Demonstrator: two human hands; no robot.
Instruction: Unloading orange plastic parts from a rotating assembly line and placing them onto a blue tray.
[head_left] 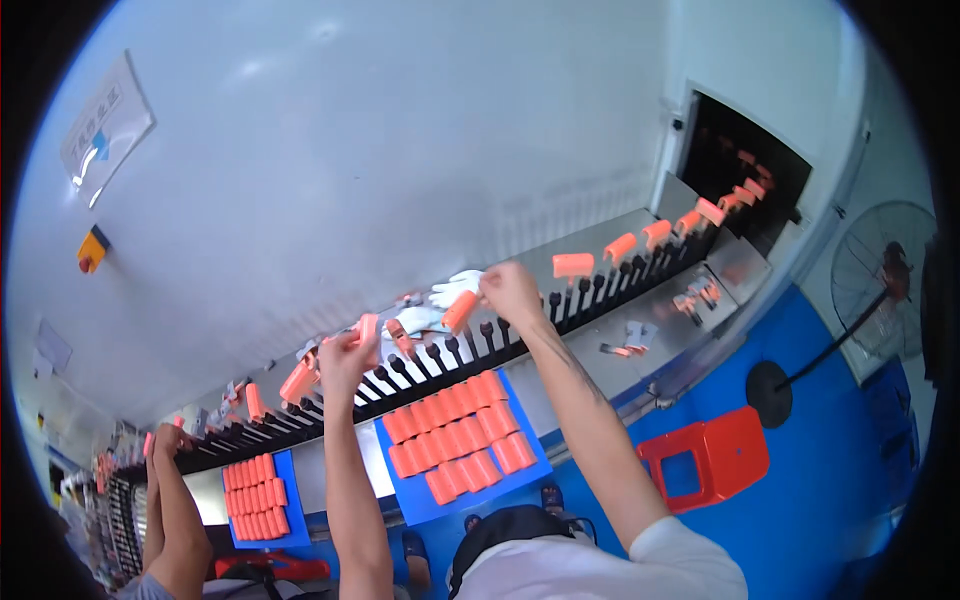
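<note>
My left hand [343, 358] is closed on an orange curved shell [369, 335], held upright above the row of black pegs [432, 354]. The fingers of my right hand [511, 291] pinch together at the upper end of another orange shell [459, 312], tilted over the pegs; its fingertips are partly hidden. Between my hands, an orange piece [400, 338] stands at the row. Below my arms, a blue board [402, 503] carries several orange shells [445, 447] laid in rows. White gloves [458, 289] lie behind the pegs.
The peg line runs right with mounted shells [573, 265] into a dark opening [712, 150]. At left, a co-worker's hands [172, 437] work near a second blue board [291, 477]. A red stool [742, 449] and a standing fan [893, 275] are at right. Small parts [696, 293] lie on the ledge.
</note>
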